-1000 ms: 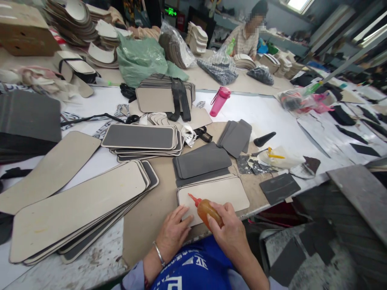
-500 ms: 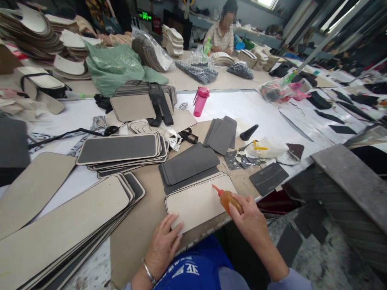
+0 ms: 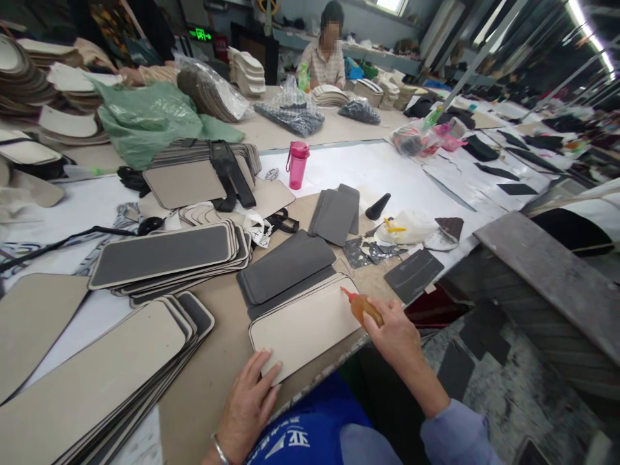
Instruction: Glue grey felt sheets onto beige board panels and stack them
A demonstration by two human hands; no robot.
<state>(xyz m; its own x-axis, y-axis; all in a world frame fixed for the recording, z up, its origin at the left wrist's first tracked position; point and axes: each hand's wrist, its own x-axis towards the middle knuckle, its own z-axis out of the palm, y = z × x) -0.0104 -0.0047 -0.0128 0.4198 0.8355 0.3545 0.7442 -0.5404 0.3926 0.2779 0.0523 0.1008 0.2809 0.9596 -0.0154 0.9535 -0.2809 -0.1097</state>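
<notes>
My right hand (image 3: 394,332) is wrapped around an amber squeeze bottle (image 3: 362,311) with a red nozzle. The nozzle tip points down at the far right part of a beige rounded panel (image 3: 303,336); whether it touches cannot be told. This panel tops a thin stack at the table's front edge. My left hand (image 3: 250,394) rests with fingers apart on the panel's near left corner. Just behind the stack lie dark grey panels (image 3: 288,268), partly overlapping it. Smaller grey pieces (image 3: 335,214) are fanned out farther back.
Left of me are a stack of long beige panels (image 3: 111,361) and a stack of grey-faced panels (image 3: 165,255). A pink bottle (image 3: 298,166) and a black cone-shaped object (image 3: 378,206) stand beyond. Another person (image 3: 324,58) sits across the table.
The whole view has shifted, so the table's things appear farther left. My right hand still grips the bottle, its nozzle now nearer the panel's far right corner. My left hand stays at the corner.
</notes>
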